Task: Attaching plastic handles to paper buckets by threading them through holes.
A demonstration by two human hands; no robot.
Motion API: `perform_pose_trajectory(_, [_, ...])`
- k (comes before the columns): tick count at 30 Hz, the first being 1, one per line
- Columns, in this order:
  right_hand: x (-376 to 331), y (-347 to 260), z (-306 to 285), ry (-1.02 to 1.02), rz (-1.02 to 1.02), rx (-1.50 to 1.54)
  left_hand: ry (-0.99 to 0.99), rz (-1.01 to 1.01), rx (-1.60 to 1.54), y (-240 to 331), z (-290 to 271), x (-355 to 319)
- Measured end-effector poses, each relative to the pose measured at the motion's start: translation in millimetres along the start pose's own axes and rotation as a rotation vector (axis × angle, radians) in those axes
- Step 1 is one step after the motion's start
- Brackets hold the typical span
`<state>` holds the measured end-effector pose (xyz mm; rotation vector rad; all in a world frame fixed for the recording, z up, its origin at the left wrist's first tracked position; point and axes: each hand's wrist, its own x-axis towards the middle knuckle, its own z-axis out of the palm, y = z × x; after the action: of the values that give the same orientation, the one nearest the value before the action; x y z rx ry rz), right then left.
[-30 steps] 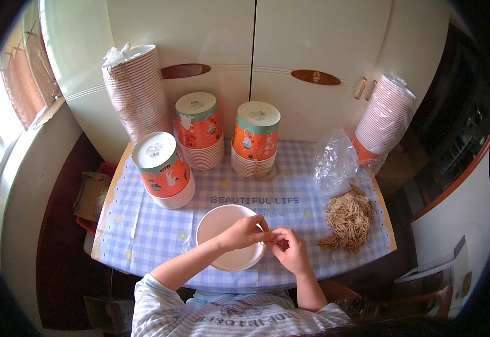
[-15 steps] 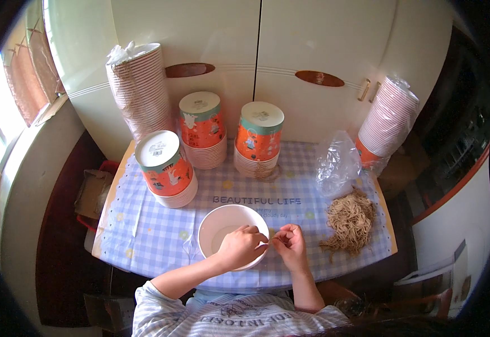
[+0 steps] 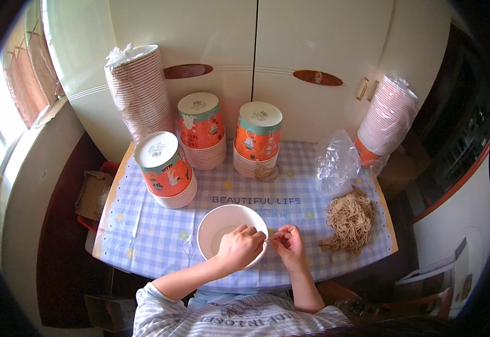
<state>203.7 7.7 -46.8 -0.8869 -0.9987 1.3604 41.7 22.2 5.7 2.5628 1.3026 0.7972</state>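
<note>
A white-lined paper bucket (image 3: pixel 211 236) stands open side up near the table's front edge. Over its right rim reaches my left hand (image 3: pixel 240 247), its fingers curled closed at the rim. Just outside the same rim, my right hand (image 3: pixel 288 247) pinches with thumb and forefinger. A short bit of thin brown string (image 3: pixel 268 240) shows between the two hands, with its ends hidden by the fingers. To the right of my right hand lies a tangled heap of tan strings (image 3: pixel 350 222), which neither hand touches.
Upside-down orange bucket stacks stand behind: one at left (image 3: pixel 169 174), one at back left (image 3: pixel 200 126), one at back centre (image 3: pixel 258 140) with a string loop. Tall plastic-wrapped stacks rise at the left (image 3: pixel 138 92) and right (image 3: pixel 390 115). A crumpled clear bag (image 3: pixel 334 165) lies beside the string heap.
My hands stay at the bucket's right rim with only slight finger movement. The brown string between them shows more plainly now. The other things have not moved.
</note>
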Motion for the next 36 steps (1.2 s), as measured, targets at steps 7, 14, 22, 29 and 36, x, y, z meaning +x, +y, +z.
perform_pose_trajectory(7, [-1.3, 1.4, 0.3, 0.002, -0.006, -0.088, -0.013, 0.009, 0.006, -1.5, -1.5, 1.7])
perform_pose_trajectory(14, [-0.9, 4.7, -0.7, -0.016, -0.038, -0.084, 0.022, -0.073, -0.106, -0.6, 1.1, 2.9])
perform_pose_trajectory(22, [-1.2, 2.6, 1.3, -0.021, -0.046, -0.103, -0.053, -0.083, -0.246, -5.8, 2.1, 1.8])
perform_pose_trajectory(29, [-1.2, 4.3, 1.3, -0.023, -0.050, -0.081, -0.096, -0.126, -0.360, -6.6, 0.0, 2.6])
perform_pose_trajectory(36, [-2.2, 5.7, 0.7, -0.015, -0.047, -0.102, -0.132, -0.110, -0.302, -1.3, -5.6, 4.0])
